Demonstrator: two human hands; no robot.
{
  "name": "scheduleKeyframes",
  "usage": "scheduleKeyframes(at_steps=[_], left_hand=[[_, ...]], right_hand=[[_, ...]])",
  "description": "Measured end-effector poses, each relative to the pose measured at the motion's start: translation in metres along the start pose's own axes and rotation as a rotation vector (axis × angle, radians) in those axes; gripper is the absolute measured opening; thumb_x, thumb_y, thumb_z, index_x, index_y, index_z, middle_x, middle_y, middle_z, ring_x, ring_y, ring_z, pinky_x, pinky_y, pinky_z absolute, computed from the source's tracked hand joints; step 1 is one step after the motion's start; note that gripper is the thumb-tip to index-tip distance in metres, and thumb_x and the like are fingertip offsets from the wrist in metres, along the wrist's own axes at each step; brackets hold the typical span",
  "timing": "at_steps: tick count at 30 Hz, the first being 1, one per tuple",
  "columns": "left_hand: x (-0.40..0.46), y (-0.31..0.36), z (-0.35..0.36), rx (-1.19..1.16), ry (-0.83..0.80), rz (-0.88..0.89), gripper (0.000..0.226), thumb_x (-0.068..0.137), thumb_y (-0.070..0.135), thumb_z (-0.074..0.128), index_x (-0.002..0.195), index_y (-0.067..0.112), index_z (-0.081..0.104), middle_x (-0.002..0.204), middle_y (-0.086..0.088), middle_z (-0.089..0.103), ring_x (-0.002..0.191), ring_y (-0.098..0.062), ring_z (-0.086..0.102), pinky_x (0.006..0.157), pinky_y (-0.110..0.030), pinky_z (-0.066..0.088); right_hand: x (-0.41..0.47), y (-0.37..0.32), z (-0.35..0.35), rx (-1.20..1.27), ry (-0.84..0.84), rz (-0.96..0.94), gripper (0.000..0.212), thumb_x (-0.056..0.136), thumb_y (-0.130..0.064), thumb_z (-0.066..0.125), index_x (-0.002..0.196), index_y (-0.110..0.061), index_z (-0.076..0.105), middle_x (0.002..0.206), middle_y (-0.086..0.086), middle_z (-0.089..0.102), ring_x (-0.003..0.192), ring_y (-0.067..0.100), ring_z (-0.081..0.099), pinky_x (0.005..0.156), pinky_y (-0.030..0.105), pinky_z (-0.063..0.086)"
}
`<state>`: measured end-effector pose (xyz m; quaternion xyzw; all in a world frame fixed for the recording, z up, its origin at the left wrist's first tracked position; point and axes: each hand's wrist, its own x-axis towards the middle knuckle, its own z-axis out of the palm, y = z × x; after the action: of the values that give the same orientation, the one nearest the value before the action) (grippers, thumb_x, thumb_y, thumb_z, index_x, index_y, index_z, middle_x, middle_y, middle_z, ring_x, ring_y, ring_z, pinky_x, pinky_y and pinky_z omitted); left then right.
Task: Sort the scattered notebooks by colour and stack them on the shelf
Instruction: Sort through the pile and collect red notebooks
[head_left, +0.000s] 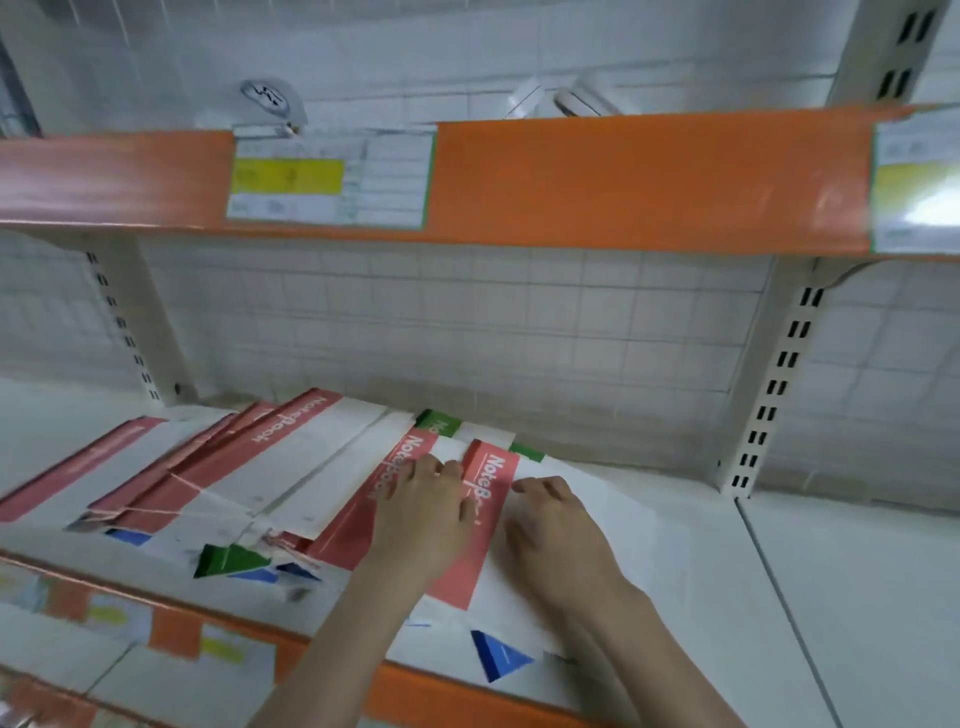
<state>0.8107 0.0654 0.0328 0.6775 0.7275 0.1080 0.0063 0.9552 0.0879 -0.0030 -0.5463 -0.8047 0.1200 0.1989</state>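
Both hands lie palm-down on the same red-banded notebook (488, 525), which sits on the white shelf (779, 597) among the other notebooks. Left hand (421, 519) covers the red strip with its printed "NoteBook" lettering, fingers stretched fairly straight toward the back wall; right hand (558, 535) presses the white part of the cover just beside it, fingers slightly bent with the tips on the paper, and whether they hook the far edge I cannot tell. Under this notebook lie others: a green-banded one (441, 423) shows at the back, and a blue corner (498, 657) pokes out near the shelf's front edge. To the left, a fanned pile of red notebooks (234, 467) spreads across the shelf, overlapping and askew, with a green corner (228, 560) and small blue corners showing at their near ends. Above runs an orange shelf rail (623, 182) carrying a yellow-and-white price label (327, 176).
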Motion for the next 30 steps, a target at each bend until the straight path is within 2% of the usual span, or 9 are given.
scheduleKeyframes(at_steps=[3,5,8,13,16,20,26,30], left_hand=[[0.008,-0.013,0.002,0.017,-0.029,0.036,0.042,0.098,0.039,0.037,0.132,0.016,0.046,0.136,-0.006,0.045,0.129,-0.024,0.039,0.110,-0.040,0.033],[0.011,-0.020,0.003,0.025,-0.046,0.053,0.042,0.098,0.039,0.035,0.127,0.013,0.050,0.133,-0.008,0.047,0.127,-0.025,0.040,0.109,-0.039,0.034],[0.014,-0.028,0.005,0.017,-0.058,0.087,0.039,0.099,0.034,0.034,0.127,0.013,0.051,0.133,-0.009,0.046,0.128,-0.026,0.039,0.108,-0.039,0.033],[0.015,-0.035,0.005,-0.044,-0.089,0.138,0.043,0.095,0.019,0.039,0.138,0.017,0.043,0.141,-0.008,0.039,0.135,-0.029,0.031,0.113,-0.042,0.025],[0.017,-0.039,0.006,-0.132,-0.074,0.152,0.046,0.091,0.012,0.042,0.136,0.020,0.047,0.138,-0.006,0.043,0.131,-0.026,0.035,0.113,-0.040,0.027],[0.020,-0.043,0.012,-0.277,-0.083,0.170,0.047,0.087,0.004,0.044,0.128,0.023,0.058,0.128,-0.006,0.052,0.125,-0.025,0.042,0.110,-0.043,0.032],[0.020,-0.052,0.019,-0.382,-0.024,0.180,0.043,0.092,0.010,0.045,0.131,0.025,0.055,0.132,0.003,0.048,0.126,-0.016,0.040,0.112,-0.039,0.028],[0.014,-0.055,0.024,-0.374,0.039,0.187,0.042,0.095,0.016,0.043,0.134,0.031,0.050,0.133,0.009,0.044,0.127,-0.012,0.037,0.113,-0.031,0.026]], right_hand=[[0.003,-0.017,0.002,0.017,0.032,0.055,0.023,0.089,-0.027,0.035,0.098,-0.019,0.054,0.107,-0.001,0.057,0.099,0.018,0.051,0.081,0.027,0.043],[0.004,-0.027,0.002,0.054,0.037,0.105,0.020,0.089,-0.020,0.038,0.102,-0.015,0.053,0.106,0.003,0.055,0.096,0.021,0.053,0.083,0.031,0.046],[0.006,-0.040,0.006,0.038,0.033,0.144,0.025,0.090,-0.019,0.042,0.112,-0.014,0.052,0.112,0.006,0.052,0.101,0.024,0.052,0.086,0.033,0.046],[0.010,-0.057,0.007,-0.058,0.010,0.232,0.035,0.095,-0.040,0.040,0.116,-0.014,0.050,0.116,0.007,0.052,0.106,0.025,0.051,0.088,0.036,0.045],[0.013,-0.068,0.003,-0.108,-0.032,0.298,0.052,0.090,-0.055,0.044,0.122,-0.015,0.049,0.118,0.006,0.052,0.110,0.027,0.052,0.088,0.037,0.043],[0.015,-0.079,0.006,-0.185,-0.034,0.340,0.055,0.089,-0.055,0.045,0.125,-0.014,0.048,0.121,0.008,0.053,0.110,0.028,0.052,0.086,0.036,0.042],[0.014,-0.078,0.006,-0.164,-0.003,0.374,0.054,0.085,-0.061,0.047,0.115,-0.017,0.053,0.111,0.003,0.057,0.101,0.024,0.058,0.073,0.031,0.037],[0.012,-0.072,-0.002,-0.112,0.004,0.398,0.043,0.079,-0.063,0.056,0.089,-0.021,0.053,0.085,-0.004,0.056,0.077,0.017,0.054,0.064,0.026,0.037]])
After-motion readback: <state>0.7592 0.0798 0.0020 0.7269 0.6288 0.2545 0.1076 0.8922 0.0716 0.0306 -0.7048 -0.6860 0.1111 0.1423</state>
